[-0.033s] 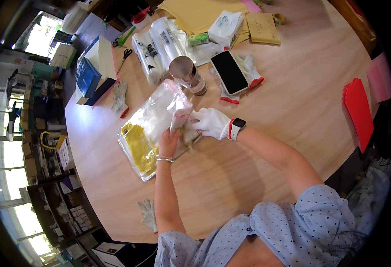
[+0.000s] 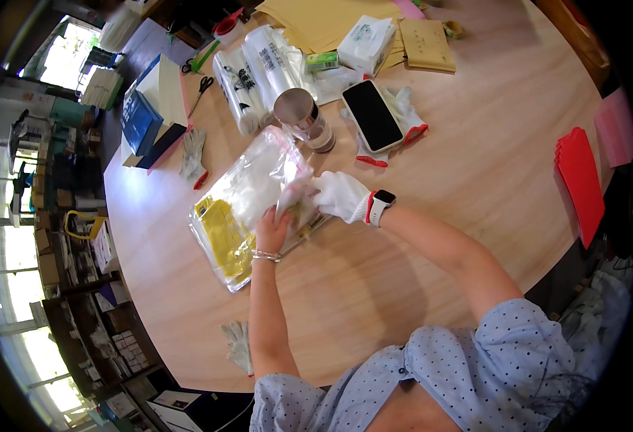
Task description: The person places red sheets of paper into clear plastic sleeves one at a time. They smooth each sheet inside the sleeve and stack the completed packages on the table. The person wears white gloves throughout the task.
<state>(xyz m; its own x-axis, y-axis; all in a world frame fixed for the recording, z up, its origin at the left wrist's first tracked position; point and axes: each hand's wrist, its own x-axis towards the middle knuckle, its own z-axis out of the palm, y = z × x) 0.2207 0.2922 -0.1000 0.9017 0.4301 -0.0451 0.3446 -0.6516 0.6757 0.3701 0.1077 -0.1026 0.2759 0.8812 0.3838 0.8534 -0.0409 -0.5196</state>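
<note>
A stack of clear plastic bags with a yellow printed panel lies on the table in front of me. My left hand, bare and with bracelets at the wrist, is closed on the bags' near right edge, its thumb up against the film. My right hand wears a white knitted glove with a red cuff. Its bent fingers press together on the plastic at the right side of the bags. The fold of film between both hands is raised and crinkled. Glare and the glove hide the fingertips.
Beyond the bags stand a clear cup, rolls of plastic bags and a phone lying on gloves. Scissors and a book stack are at the left. Red envelopes lie at the right; one glove is near me.
My right hand has shifted very slightly up and left, and the film by its fingers has creased differently. My left hand stays about where it was.
</note>
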